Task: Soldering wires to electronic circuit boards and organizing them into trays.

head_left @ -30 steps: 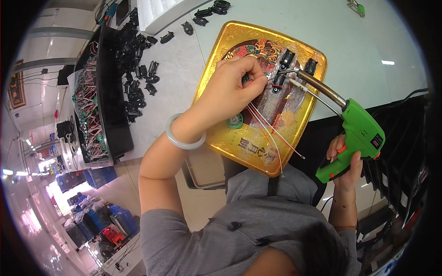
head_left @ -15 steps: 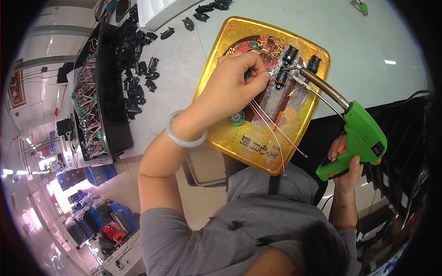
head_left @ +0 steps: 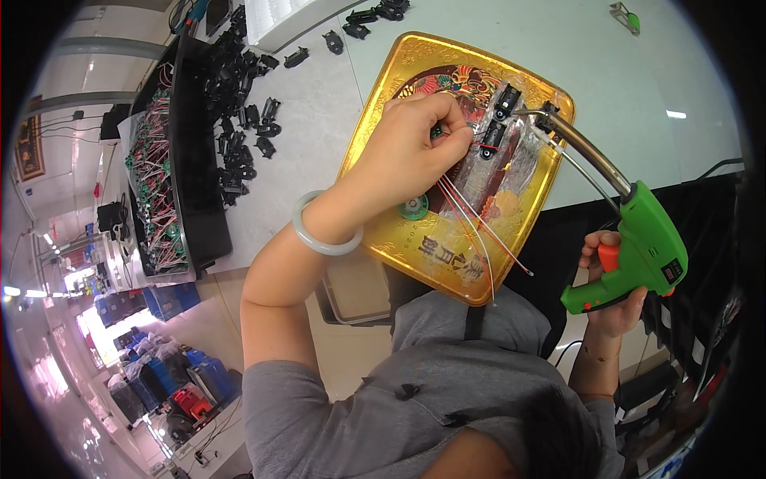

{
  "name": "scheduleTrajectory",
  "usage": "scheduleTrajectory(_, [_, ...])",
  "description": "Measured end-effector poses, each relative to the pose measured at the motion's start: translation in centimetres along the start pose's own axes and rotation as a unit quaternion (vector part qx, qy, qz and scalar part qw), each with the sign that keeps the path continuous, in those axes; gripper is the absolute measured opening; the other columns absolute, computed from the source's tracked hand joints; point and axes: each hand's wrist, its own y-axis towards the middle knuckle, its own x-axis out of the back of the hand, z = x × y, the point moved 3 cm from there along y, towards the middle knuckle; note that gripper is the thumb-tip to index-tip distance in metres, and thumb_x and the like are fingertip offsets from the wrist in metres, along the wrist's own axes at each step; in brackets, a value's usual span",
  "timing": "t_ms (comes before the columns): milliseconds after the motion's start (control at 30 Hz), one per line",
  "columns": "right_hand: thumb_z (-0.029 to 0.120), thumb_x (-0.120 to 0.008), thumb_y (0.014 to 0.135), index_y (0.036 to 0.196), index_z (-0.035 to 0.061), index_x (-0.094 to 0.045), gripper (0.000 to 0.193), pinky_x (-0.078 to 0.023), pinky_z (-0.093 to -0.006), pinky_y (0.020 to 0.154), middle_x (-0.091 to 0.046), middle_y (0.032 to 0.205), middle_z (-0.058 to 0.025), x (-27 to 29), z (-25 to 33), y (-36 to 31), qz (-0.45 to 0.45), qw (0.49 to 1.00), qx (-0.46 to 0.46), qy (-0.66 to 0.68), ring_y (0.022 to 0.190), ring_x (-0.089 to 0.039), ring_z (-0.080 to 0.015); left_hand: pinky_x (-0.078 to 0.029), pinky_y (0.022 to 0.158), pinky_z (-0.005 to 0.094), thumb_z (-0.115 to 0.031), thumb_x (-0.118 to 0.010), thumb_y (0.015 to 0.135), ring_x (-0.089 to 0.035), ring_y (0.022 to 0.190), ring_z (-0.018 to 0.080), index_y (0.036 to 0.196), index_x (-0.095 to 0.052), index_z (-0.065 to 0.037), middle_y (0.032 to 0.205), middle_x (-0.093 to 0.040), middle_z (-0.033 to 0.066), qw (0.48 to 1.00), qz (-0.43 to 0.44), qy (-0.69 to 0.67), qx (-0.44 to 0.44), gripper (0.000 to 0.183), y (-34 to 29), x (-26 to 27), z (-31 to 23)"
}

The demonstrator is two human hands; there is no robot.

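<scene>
My left hand (head_left: 403, 156), with a pale bangle (head_left: 319, 235) on its wrist, pinches thin red and white wires (head_left: 479, 231) at a small black part (head_left: 492, 140). The part lies on a clear sheet in a gold tray (head_left: 383, 231). A second black part (head_left: 507, 100) lies just beyond it. My right hand (head_left: 614, 299) grips the handle of a green soldering gun (head_left: 650, 239). The gun's long metal tip (head_left: 546, 112) reaches over the tray's far right corner, close to the black parts. A small green disc (head_left: 413, 209) rests in the tray under my left wrist.
Loose black connectors (head_left: 239, 136) are scattered on the white table (head_left: 622, 88) left of the tray. A black bin (head_left: 195, 184) beside bundles of wired parts (head_left: 152, 184) runs along the left. A white box (head_left: 279, 20) and a small green item (head_left: 626, 16) sit at the far edge.
The soldering gun and my right hand have drifted slightly to the right. My left hand stays pinched on the wires at the black part.
</scene>
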Motion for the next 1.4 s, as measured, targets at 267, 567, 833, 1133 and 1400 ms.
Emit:
scheduleTrajectory(267, [0.059,-0.034,0.080,0.108,-0.0035,-0.043,0.069,-0.038,-0.0284,0.071,-0.045,0.099,-0.0156,0.1,-0.4,0.0,0.020,1.000,-0.004,0.016,0.087,-0.044,-0.0199,-0.037,0.058,0.0188,-0.009,-0.055,0.080,-0.045,0.067,0.0042,0.074,-0.050,-0.002,0.070,-0.051,-0.0021,1.000,0.001,0.010,0.000,0.010,0.0,0.1,-0.2])
scheduleTrajectory(567, [0.064,-0.035,0.077,0.109,-0.0050,-0.043,0.077,-0.041,-0.0297,0.072,-0.049,0.102,-0.0174,-0.2,-0.4,1.0,0.008,0.998,-0.006,0.062,0.087,-0.050,-0.0192,-0.037,0.059,0.0184,-0.009,-0.055,0.079,-0.044,0.067,0.0040,0.075,-0.050,-0.003,0.071,-0.050,-0.0028,1.000,0.007,-0.009,0.009,0.009,0.0,0.3,-0.3])
scheduleTrajectory(833, [0.064,-0.036,0.077,0.109,-0.0051,-0.043,0.076,-0.041,-0.0292,0.071,-0.049,0.101,-0.0175,0.0,-0.2,0.9,0.005,0.998,-0.009,0.067,0.085,-0.050,-0.0187,-0.041,0.074,0.0234,-0.005,-0.056,0.077,-0.052,0.080,0.0101,0.086,-0.057,-0.001,0.080,-0.057,0.0023,0.997,0.019,-0.049,-0.050,0.009,0.1,0.6,-0.4])
scheduleTrajectory(1133, [0.063,-0.036,0.077,0.109,-0.0055,-0.043,0.076,-0.041,-0.0293,0.071,-0.049,0.101,-0.0180,0.4,-0.2,0.8,0.018,0.997,-0.008,0.069,0.084,-0.050,-0.0190,-0.042,0.067,0.0279,-0.004,-0.063,0.071,-0.053,0.073,0.0194,0.076,-0.063,-0.003,0.076,-0.057,0.0059,0.983,-0.013,0.115,-0.144,0.006,-0.1,1.1,-1.2])
scheduleTrajectory(1400, [0.062,-0.035,0.078,0.109,-0.0054,-0.044,0.075,-0.041,-0.0296,0.070,-0.048,0.100,-0.0178,0.9,-0.3,0.5,0.023,0.999,-0.013,0.033,0.083,-0.049,-0.0205,-0.034,0.080,0.0356,-0.009,-0.068,0.058,-0.044,0.094,0.0251,0.063,-0.060,-0.007,0.094,-0.054,0.0037,0.934,-0.156,0.223,-0.232,0.009,-1.1,0.7,-2.1])
